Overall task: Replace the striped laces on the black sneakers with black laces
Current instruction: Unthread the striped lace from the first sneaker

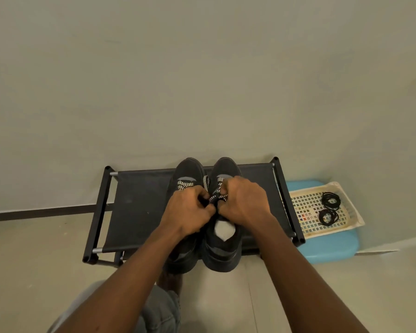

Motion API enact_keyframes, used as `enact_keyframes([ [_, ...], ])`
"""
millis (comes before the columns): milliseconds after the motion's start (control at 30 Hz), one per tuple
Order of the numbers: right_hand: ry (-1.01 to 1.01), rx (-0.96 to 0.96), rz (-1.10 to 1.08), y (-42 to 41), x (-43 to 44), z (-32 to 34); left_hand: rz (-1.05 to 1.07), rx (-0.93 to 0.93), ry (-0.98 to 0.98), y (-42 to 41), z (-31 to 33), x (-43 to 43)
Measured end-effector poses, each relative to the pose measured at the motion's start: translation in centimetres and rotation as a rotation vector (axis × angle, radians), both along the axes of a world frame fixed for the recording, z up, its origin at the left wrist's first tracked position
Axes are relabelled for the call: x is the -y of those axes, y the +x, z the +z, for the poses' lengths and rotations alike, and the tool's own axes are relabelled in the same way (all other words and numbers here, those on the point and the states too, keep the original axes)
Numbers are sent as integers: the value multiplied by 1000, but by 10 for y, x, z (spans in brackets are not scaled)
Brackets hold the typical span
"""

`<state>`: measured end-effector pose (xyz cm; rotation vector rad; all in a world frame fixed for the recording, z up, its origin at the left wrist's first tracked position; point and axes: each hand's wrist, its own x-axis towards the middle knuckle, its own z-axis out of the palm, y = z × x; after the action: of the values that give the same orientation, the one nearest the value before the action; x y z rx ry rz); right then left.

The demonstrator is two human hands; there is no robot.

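I see the black rack (139,200) at centre, carrying both black sneakers (226,168), toes toward 12 o'clock. The left hand (187,212) and right hand (245,203) each pinch the right shoe's striped lace (215,198). At 3 o'clock, a tray (305,207) holds two coiled black laces (331,201).

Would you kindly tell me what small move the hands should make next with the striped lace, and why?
Probably pull the black-and-white striped lace out of the next eyelets of the right-hand black sneaker. The left hand and right hand both pinch it at its middle, it is threaded across the shoe, and the coiled black laces lie untouched in the cream perforated tray.
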<state>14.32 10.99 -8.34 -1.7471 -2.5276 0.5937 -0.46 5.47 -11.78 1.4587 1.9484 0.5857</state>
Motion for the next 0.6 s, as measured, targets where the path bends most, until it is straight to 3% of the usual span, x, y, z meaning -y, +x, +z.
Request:
enact_keyframes([
  [200, 45, 57, -5, -5, 2, -8, -64, -140, 51, 5, 0, -11],
  [333, -9, -123, -100, 1, -2, -10, -100, -21, -58, 2, 8, -18],
  [500, -194, -405, -522, 17, -14, -19, -96, 88, -162, -2, 10, -20],
  [600, -187, -405, -484, 20, -14, -20, -93, 65, -159, -1, 10, -20],
])
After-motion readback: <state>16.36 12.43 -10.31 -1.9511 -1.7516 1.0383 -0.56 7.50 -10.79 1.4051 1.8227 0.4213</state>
